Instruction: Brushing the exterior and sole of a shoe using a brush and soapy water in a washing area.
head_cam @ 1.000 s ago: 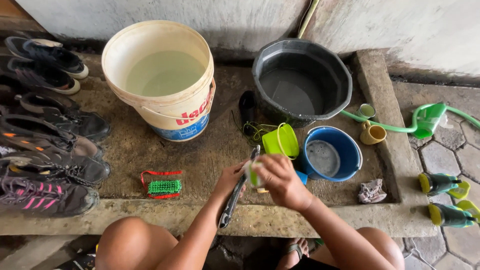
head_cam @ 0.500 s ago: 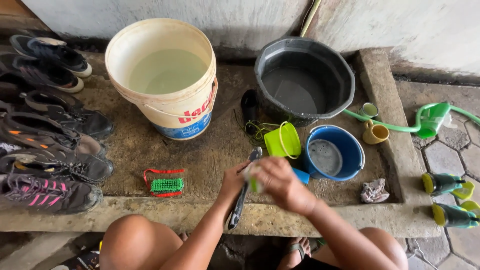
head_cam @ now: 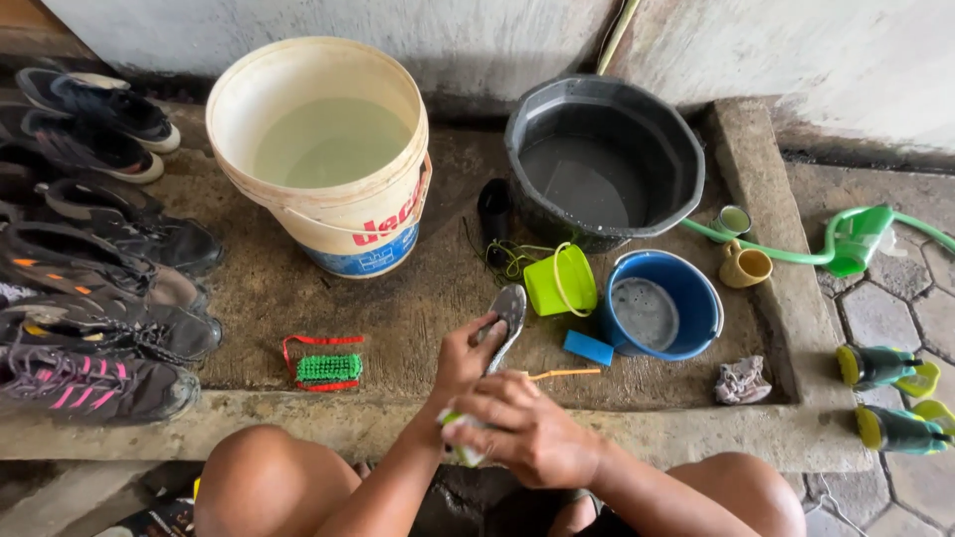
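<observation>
While two hands scrub one insole, two buckets, one basin.

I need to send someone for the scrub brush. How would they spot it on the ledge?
Start at the big cream plastic bucket of water at the back of the concrete ledge. In front of it, near the ledge's front edge, lies a small green-bristled brush with a red frame. Nothing else there is red and green; the dark shoes lie to its left.

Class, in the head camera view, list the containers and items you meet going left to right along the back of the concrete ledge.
Row of shoes → cream bucket of water → dark grey basin → small yellow mug → green hose nozzle.
</observation>
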